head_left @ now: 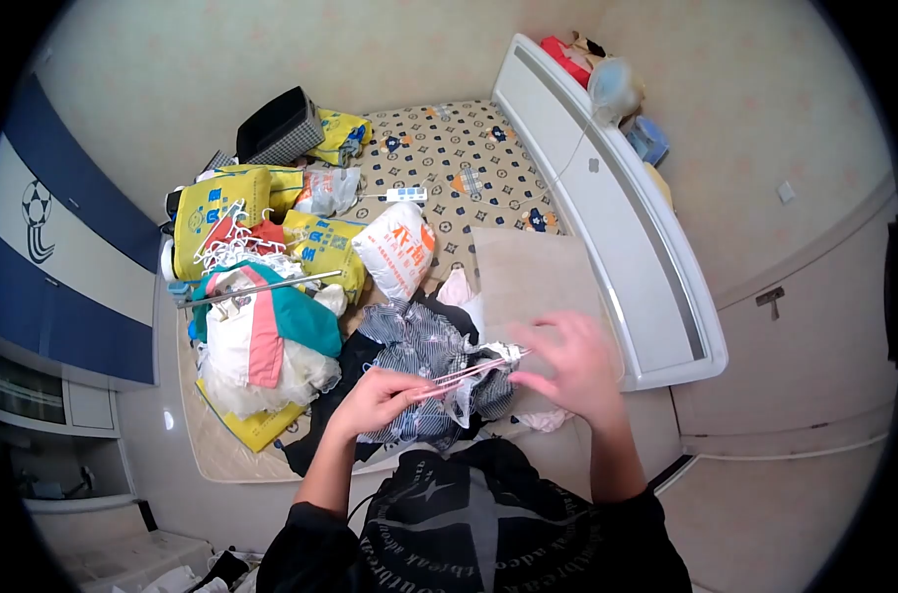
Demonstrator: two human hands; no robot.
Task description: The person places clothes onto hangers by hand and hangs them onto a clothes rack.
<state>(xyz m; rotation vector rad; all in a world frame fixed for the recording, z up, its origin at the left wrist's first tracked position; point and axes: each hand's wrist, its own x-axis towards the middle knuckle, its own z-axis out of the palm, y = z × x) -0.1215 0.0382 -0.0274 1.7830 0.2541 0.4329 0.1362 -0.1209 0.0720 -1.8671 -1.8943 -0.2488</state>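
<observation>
My left hand [382, 399] is closed on several thin pink hangers [461, 379] that lie crosswise in front of me. At their right end, where something white and crumpled shows, my right hand [564, 364] has its thumb and fingers apart; it is slightly blurred. Beneath the hangers lies a heap of dark striped clothing [414, 341], with black cloth under its left side. To the left, a white, pink and green garment [263, 326] rests with a metal rod [261, 289] across it.
White hangers [239, 242] lie by yellow bags [216, 203] at the left. A black bin [281, 127], a white bag [397, 249] and a power strip [406, 195] sit on the patterned mattress [454, 148]. The white headboard [607, 198] borders the right side.
</observation>
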